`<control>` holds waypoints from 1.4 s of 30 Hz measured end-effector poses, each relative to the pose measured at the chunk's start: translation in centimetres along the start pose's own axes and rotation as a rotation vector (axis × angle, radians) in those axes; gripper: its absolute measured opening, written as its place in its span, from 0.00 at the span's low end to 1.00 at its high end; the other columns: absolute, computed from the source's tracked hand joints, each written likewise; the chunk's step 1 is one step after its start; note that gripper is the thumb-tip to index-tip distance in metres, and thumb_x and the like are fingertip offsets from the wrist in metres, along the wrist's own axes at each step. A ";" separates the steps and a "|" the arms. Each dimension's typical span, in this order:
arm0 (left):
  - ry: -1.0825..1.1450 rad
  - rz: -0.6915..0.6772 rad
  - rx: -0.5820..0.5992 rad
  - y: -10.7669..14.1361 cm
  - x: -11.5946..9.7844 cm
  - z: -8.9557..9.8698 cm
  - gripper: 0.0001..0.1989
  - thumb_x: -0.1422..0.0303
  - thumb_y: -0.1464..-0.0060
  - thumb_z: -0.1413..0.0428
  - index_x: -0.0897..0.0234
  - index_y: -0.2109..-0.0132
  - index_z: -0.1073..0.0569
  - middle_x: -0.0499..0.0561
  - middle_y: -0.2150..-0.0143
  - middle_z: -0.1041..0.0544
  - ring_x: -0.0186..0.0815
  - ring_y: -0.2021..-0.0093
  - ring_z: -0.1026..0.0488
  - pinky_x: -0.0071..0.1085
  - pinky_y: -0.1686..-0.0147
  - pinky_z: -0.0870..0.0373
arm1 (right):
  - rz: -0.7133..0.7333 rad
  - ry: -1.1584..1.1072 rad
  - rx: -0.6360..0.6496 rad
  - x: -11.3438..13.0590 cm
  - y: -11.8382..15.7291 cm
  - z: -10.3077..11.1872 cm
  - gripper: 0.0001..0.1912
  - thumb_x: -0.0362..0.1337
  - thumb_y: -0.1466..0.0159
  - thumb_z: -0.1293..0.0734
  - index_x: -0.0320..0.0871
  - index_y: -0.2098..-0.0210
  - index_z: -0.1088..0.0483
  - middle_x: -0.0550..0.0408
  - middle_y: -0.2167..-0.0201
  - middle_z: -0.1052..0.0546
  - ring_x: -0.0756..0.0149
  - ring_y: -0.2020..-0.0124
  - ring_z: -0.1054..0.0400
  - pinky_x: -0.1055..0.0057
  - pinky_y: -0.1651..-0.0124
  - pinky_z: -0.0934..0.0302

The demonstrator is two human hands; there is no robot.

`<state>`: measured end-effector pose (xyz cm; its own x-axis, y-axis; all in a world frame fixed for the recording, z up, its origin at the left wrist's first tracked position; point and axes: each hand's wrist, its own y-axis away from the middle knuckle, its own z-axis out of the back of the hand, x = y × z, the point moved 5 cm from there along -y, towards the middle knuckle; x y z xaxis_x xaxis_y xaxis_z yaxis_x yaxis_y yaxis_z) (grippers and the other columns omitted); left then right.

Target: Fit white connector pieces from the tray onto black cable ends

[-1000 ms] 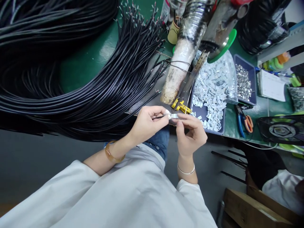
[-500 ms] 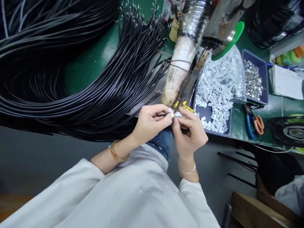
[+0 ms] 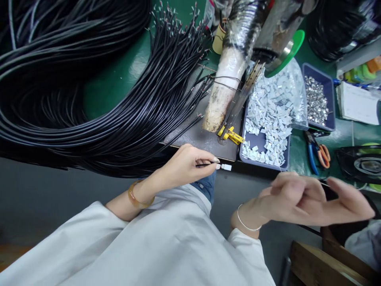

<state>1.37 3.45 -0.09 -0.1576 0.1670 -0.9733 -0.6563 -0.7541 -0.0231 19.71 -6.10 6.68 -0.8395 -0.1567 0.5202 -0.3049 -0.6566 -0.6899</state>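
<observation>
My left hand (image 3: 193,162) is closed in a pinch on a black cable (image 3: 205,163), just in front of the table's edge. A small flat white piece (image 3: 226,167) sticks out to the right at the cable's end, past my fingertips. My right hand (image 3: 309,198) is off to the right, apart from the cable and smeared by motion. Its thumb and a finger stretch out while other fingers curl; I see nothing held in it. Beyond my left hand, a yellow clip-like part (image 3: 230,135) sits at the foot of a metal bar.
A large bundle of black cables (image 3: 119,119) covers the left. The blue tray (image 3: 264,162) holds many small white pieces; another tray (image 3: 330,99) holds metal parts. A white wrapped post (image 3: 222,91) stands mid-table. Pliers (image 3: 317,153) and a paper pad (image 3: 360,102) lie right.
My right hand has let go of the cable end and swung right and toward me. My left hand, still pinching the cable, has moved slightly nearer to me, showing the white piece.
</observation>
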 end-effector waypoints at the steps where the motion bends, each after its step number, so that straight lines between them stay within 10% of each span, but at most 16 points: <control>1: -0.021 -0.021 -0.044 0.2 0.1 0.5 0.09 0.68 0.42 0.40 0.69 0.63 0.18 0.47 0.76 0.25 0.28 0.76 0.33 0.24 0.74 0.36 | -0.035 -0.006 -0.080 -0.3 -0.3 0.5 0.18 0.35 0.31 0.38 0.63 0.45 0.36 0.60 0.56 0.28 0.74 0.80 0.34 0.67 0.77 0.34; 6: -0.491 -0.115 -0.502 -0.1 0.1 4.7 0.09 0.67 0.41 0.41 0.66 0.56 0.19 0.55 0.60 0.20 0.38 0.63 0.25 0.33 0.61 0.29 | -0.282 0.226 0.289 -5.0 -1.1 -1.8 0.07 0.42 0.36 0.30 0.47 0.68 0.29 0.55 0.73 0.23 0.61 0.71 0.25 0.62 0.63 0.30; 11: -0.761 -0.004 -0.523 -2.6 1.3 6.4 0.08 0.74 0.41 0.46 0.66 0.61 0.22 0.57 0.59 0.23 0.43 0.59 0.26 0.38 0.58 0.32 | -0.238 0.188 0.645 -8.0 -2.4 -3.3 0.07 0.40 0.39 0.34 0.46 0.72 0.30 0.53 0.64 0.19 0.60 0.62 0.25 0.65 0.61 0.32; 18: 0.017 -0.066 -0.824 -1.8 1.3 7.6 0.05 0.72 0.45 0.39 0.62 0.61 0.26 0.42 0.75 0.33 0.27 0.77 0.40 0.28 0.71 0.40 | -0.113 0.349 0.870 -7.9 -4.8 -4.6 0.06 0.36 0.43 0.35 0.45 0.76 0.32 0.55 0.75 0.25 0.66 0.73 0.33 0.67 0.66 0.43; 24: 0.745 -0.024 -0.391 0.4 -0.2 3.3 0.08 0.63 0.43 0.38 0.64 0.64 0.24 0.40 0.82 0.39 0.25 0.82 0.45 0.26 0.81 0.46 | -0.153 0.342 0.999 -8.3 -5.7 -5.5 0.06 0.36 0.46 0.34 0.45 0.79 0.33 0.58 0.79 0.26 0.68 0.76 0.35 0.69 0.68 0.46; 27: 0.885 0.138 -0.177 1.2 0.1 0.8 0.11 0.63 0.46 0.36 0.65 0.64 0.26 0.39 0.83 0.40 0.24 0.84 0.46 0.24 0.85 0.47 | -0.199 0.354 0.938 -8.7 -5.7 -5.3 0.07 0.37 0.46 0.33 0.45 0.79 0.34 0.59 0.81 0.28 0.69 0.77 0.36 0.69 0.69 0.47; 34: 0.880 0.232 -0.238 0.6 1.2 0.0 0.14 0.64 0.50 0.34 0.63 0.66 0.31 0.42 0.82 0.29 0.21 0.86 0.47 0.21 0.86 0.54 | -0.252 0.292 0.652 -9.2 -3.6 -4.0 0.08 0.38 0.43 0.31 0.45 0.76 0.33 0.61 0.80 0.29 0.70 0.77 0.36 0.68 0.68 0.43; 42: 0.609 0.108 -0.231 -0.5 0.1 -0.3 0.10 0.68 0.52 0.31 0.68 0.72 0.24 0.46 0.77 0.26 0.26 0.75 0.31 0.23 0.70 0.33 | -0.291 -0.256 -0.002 -2.3 0.1 -3.9 0.08 0.37 0.39 0.28 0.45 0.70 0.31 0.57 0.68 0.25 0.66 0.68 0.24 0.67 0.66 0.26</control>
<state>1.90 3.67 -0.24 0.2763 -0.2556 -0.9264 -0.4743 -0.8747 0.0998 19.83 -2.93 3.51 -0.5781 -0.1435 0.8032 -0.5149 -0.6995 -0.4956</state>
